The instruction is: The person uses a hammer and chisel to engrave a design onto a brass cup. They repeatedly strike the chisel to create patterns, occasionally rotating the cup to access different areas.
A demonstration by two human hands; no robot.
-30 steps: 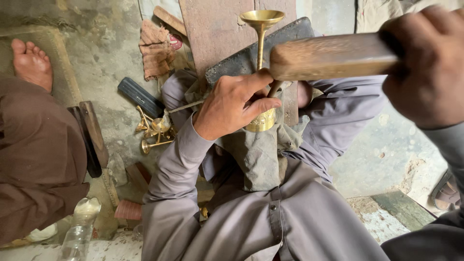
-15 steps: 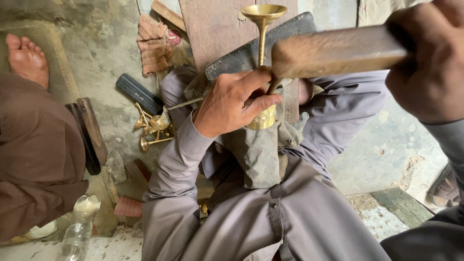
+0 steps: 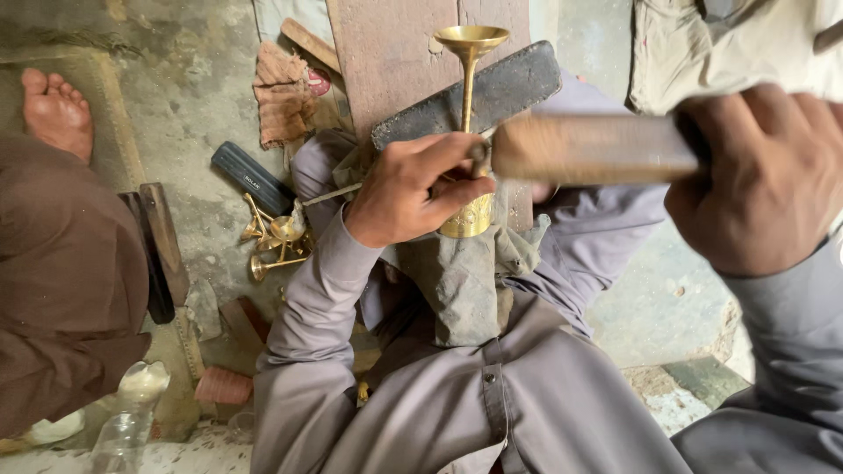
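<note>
The left hand (image 3: pixel 413 189) is clenched around the brass goblet (image 3: pixel 468 132); right of the goblet, the right hand (image 3: pixel 764 180) fists a blurred wooden mallet (image 3: pixel 593 149).

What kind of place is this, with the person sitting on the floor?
Probably a small metal craft workshop. The left hand holds a brass goblet while the right hand swings a wooden mallet. More brass pieces lie on the rough concrete floor.

I see a polished, shiny brass goblet (image 3: pixel 471 132) against a worn, matt wooden plank (image 3: pixel 386 61). Beside the goblet, the mallet (image 3: pixel 593 149) looks like smooth pale wood. Below the goblet lies dull, creased grey cloth (image 3: pixel 461 281); the concrete floor (image 3: pixel 176 105) looks rough.
</note>
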